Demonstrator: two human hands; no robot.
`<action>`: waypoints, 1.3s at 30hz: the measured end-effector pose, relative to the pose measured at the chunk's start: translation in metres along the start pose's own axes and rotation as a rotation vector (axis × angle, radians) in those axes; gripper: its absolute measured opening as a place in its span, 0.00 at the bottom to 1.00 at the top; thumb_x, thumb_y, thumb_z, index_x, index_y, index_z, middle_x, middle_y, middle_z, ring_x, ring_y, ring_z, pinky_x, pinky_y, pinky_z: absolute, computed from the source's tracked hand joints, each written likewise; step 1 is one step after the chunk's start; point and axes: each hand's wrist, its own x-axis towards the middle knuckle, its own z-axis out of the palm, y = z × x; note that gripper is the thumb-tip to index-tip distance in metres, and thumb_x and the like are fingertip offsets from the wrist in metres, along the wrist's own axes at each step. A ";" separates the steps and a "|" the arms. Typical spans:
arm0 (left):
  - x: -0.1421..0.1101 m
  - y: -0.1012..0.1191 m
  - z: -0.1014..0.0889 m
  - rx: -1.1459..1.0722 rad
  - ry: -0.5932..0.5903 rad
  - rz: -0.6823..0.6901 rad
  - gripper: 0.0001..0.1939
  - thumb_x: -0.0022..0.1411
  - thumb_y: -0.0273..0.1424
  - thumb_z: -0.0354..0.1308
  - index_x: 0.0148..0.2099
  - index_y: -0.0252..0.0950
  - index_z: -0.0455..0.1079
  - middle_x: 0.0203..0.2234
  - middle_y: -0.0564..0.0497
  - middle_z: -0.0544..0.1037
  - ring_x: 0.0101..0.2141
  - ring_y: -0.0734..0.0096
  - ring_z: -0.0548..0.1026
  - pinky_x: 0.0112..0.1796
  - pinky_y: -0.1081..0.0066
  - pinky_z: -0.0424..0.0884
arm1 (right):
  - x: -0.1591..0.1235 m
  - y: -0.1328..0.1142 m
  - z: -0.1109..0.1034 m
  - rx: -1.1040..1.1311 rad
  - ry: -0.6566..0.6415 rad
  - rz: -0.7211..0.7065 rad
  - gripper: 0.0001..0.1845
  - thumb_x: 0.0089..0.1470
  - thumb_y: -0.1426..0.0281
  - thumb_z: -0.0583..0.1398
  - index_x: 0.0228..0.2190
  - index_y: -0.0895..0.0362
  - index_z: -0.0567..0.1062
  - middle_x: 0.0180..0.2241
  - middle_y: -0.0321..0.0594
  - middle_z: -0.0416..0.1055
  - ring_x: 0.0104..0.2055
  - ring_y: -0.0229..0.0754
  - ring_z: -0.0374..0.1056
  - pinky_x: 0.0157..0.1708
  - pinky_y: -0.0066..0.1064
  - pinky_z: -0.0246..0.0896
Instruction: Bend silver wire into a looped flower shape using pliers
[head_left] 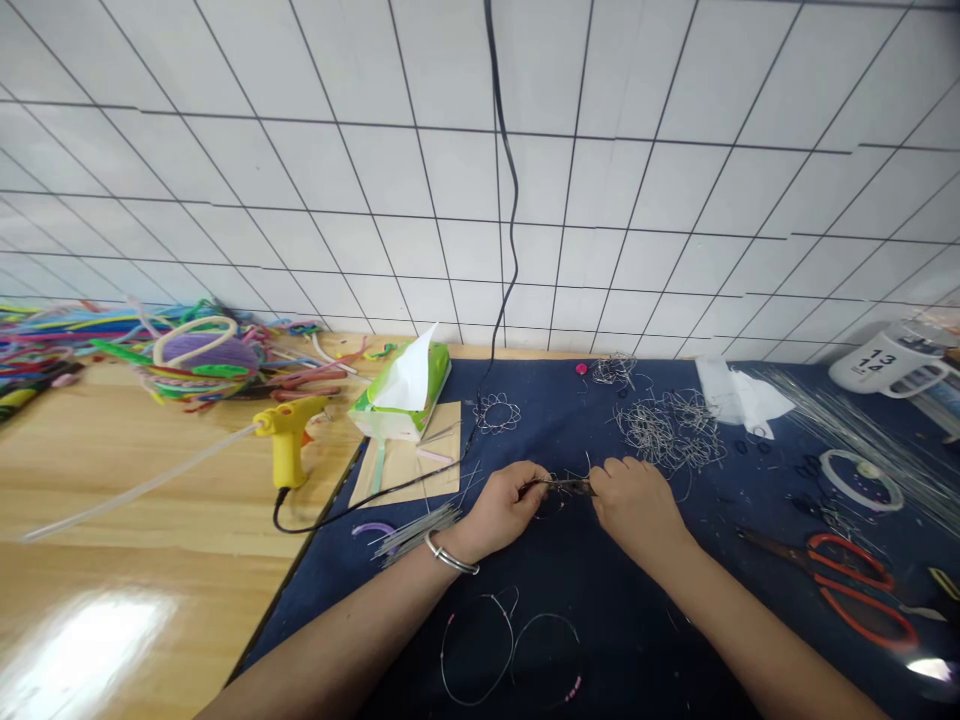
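My left hand [508,508], with a silver bangle [451,556] on its wrist, is pinched on a thin wire piece [551,512] over the dark blue cloth. My right hand [636,505] is wrapped round the handles of a pair of dark pliers [571,486], whose jaws point left and meet the wire at my left fingertips. The handles are hidden in my fist. Nearer to me lie two wire rings, one with small pink beads [478,650] and one with pink pieces at its end [547,617]. Beyond my hands is a flower-shaped wire loop [497,413].
Left stand a yellow glue gun [289,440], a green tissue pack [409,390] and colourful pipe cleaners [202,350]. A black cord [514,230] hangs down the tiled wall. Right lie tangled wire [667,430], orange-handled scissors [847,580], straight wires [862,430] and a white mug [889,357].
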 end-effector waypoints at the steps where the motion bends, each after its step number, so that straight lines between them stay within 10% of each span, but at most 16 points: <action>1: 0.000 0.000 0.000 -0.015 -0.007 -0.012 0.08 0.57 0.26 0.48 0.32 0.34 0.68 0.23 0.53 0.69 0.25 0.76 0.66 0.29 0.75 0.62 | 0.000 0.001 0.000 0.003 0.002 0.002 0.06 0.48 0.74 0.54 0.21 0.57 0.67 0.21 0.38 0.61 0.27 0.38 0.53 0.28 0.31 0.39; 39: 0.001 -0.002 0.001 -0.192 -0.140 -0.124 0.09 0.60 0.31 0.46 0.35 0.34 0.66 0.23 0.54 0.68 0.22 0.78 0.65 0.26 0.76 0.62 | 0.003 0.010 -0.011 -0.070 0.071 -0.119 0.09 0.50 0.78 0.51 0.21 0.57 0.66 0.23 0.39 0.57 0.31 0.41 0.49 0.32 0.35 0.39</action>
